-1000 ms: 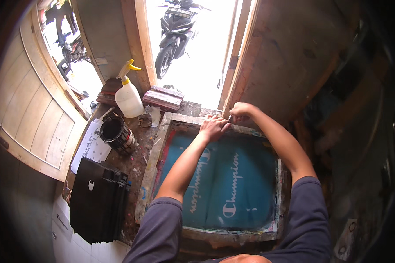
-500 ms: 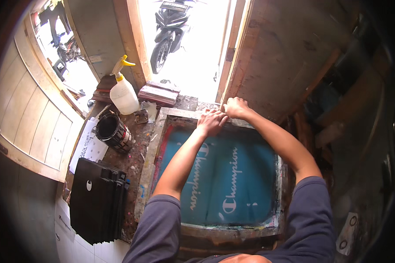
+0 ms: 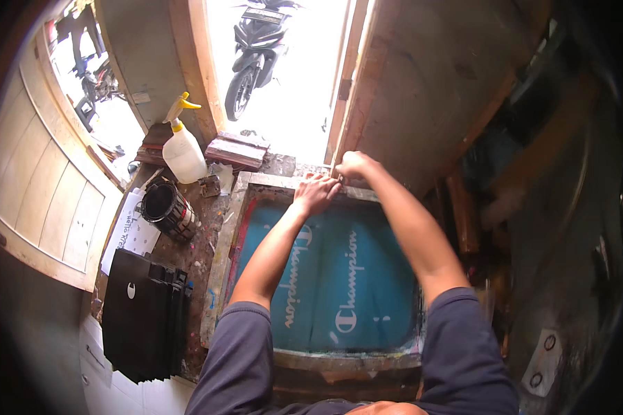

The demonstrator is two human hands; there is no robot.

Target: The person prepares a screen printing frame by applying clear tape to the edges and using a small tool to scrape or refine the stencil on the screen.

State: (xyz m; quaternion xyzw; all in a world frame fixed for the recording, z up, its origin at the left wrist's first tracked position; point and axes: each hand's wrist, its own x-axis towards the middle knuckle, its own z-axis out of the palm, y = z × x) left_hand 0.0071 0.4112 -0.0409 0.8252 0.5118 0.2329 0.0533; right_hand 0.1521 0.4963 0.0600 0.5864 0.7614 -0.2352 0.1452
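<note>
A silk-screen printing frame (image 3: 220,280) with blue-green mesh (image 3: 387,297) lies flat in front of me; pale lettering designs show in the mesh. My left hand (image 3: 316,191) reaches over the frame's far rail, its fingers bent and pressed together at the edge. Just to the right and slightly farther off, my right hand (image 3: 356,165) is closed like a fist, knuckles up. Both hands meet near a small spot behind the rail. Whatever their fingers grip there is hidden or too small to name.
On the left stand a white spray bottle (image 3: 185,155) with a yellow trigger and an ink-stained can (image 3: 165,211). Nearer lies a stack of black printed pieces (image 3: 142,315), beside a paper sheet (image 3: 137,235). Wooden blocks (image 3: 237,150) sit by the doorway; a motorcycle (image 3: 255,59) is outside.
The whole view has shifted, so the scene sits farther left. Both hands stay at the far rail; the right one has turned, its wrist and forearm at a different angle.
</note>
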